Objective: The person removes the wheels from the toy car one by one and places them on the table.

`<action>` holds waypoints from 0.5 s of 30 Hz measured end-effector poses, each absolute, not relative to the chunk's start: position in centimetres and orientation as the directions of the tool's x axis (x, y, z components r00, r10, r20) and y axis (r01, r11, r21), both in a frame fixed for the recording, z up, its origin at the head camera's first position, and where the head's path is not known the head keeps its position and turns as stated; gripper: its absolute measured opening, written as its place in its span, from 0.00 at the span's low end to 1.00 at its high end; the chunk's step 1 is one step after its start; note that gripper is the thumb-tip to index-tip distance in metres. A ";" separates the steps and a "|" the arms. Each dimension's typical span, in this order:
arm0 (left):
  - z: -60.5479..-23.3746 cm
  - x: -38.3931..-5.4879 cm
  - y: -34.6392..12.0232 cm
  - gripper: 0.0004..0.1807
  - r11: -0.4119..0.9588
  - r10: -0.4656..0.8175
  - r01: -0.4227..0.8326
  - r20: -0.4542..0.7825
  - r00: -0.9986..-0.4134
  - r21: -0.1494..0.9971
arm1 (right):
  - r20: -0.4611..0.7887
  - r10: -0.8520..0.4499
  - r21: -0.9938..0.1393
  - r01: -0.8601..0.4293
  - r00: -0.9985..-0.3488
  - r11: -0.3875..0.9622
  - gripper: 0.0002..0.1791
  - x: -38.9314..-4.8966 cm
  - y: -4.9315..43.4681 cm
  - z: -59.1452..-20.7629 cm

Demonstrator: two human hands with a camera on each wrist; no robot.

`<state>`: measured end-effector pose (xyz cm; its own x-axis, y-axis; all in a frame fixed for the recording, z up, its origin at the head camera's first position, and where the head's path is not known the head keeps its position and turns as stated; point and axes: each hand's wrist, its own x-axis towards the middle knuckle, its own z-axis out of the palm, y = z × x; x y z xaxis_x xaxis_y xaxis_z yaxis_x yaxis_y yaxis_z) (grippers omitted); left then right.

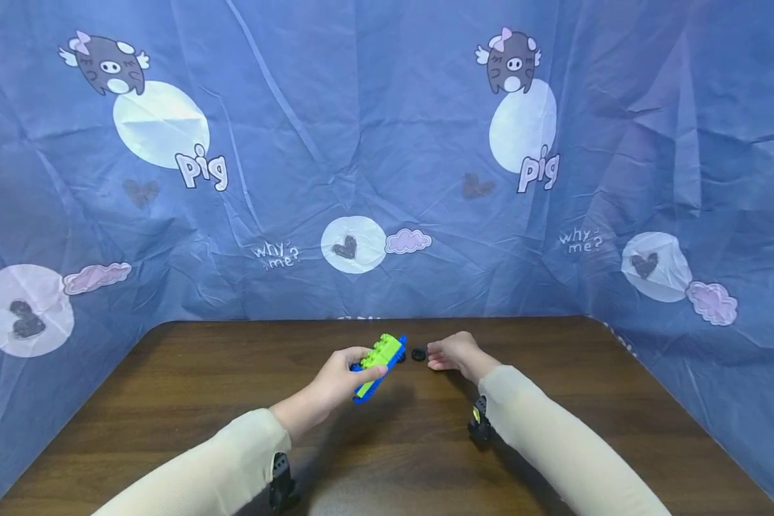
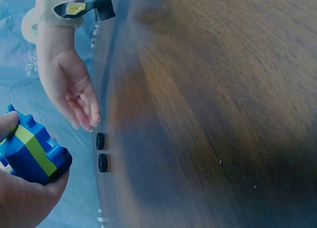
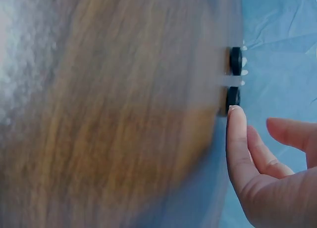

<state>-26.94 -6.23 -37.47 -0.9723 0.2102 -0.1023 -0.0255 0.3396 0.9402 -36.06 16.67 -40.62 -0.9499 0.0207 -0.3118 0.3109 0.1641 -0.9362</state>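
My left hand (image 1: 335, 380) grips a toy built of lime-green and blue blocks (image 1: 382, 351), thumb on one side and fingers on the other, holding it tilted above the table. Blue knobs stick out along its sides in the left wrist view, and a dark round part (image 2: 63, 163) shows at its lower end. Two small black toy wheels (image 2: 100, 141) sit on the table beyond the toy. To their right is my right hand (image 1: 458, 353), fingers extended and holding nothing. In the right wrist view its fingertip (image 3: 236, 112) overlaps the nearer wheel (image 3: 233, 95).
A dark brown wooden table (image 1: 232, 401) lies under both hands. Blue cloth (image 1: 387, 143) printed with pigs and hearts hangs behind it and on both sides. Black wrist cameras (image 1: 479, 423) are strapped over the pale sleeves.
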 end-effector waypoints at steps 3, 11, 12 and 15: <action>-37.4 -27.0 -6.1 0.27 0.338 0.204 -0.025 -0.099 -0.974 0.941 | -0.307 -0.025 -0.939 0.299 -0.951 0.168 0.18 -35.7 16.7 -40.0; -37.5 -27.0 -5.5 0.26 0.324 0.195 0.008 -0.058 -0.979 0.946 | -0.283 -0.159 -0.951 0.255 -0.946 0.174 0.26 -34.2 16.3 -37.8; -37.5 -27.0 -5.4 0.26 0.323 0.193 0.010 -0.055 -0.980 0.946 | -0.276 -0.176 -0.953 0.246 -0.945 0.174 0.27 -33.9 16.3 -37.5; -37.3 -27.0 -5.2 0.28 0.329 0.190 0.013 -0.053 -0.980 0.944 | -0.261 -0.223 -0.959 0.227 -0.939 0.168 0.26 -33.2 16.4 -36.6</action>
<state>-27.01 -5.22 -37.29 -0.9805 0.1895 -0.0525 0.0130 0.3289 0.9443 -33.22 16.42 -36.60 -0.9394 -0.2226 -0.2609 0.2266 0.1681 -0.9594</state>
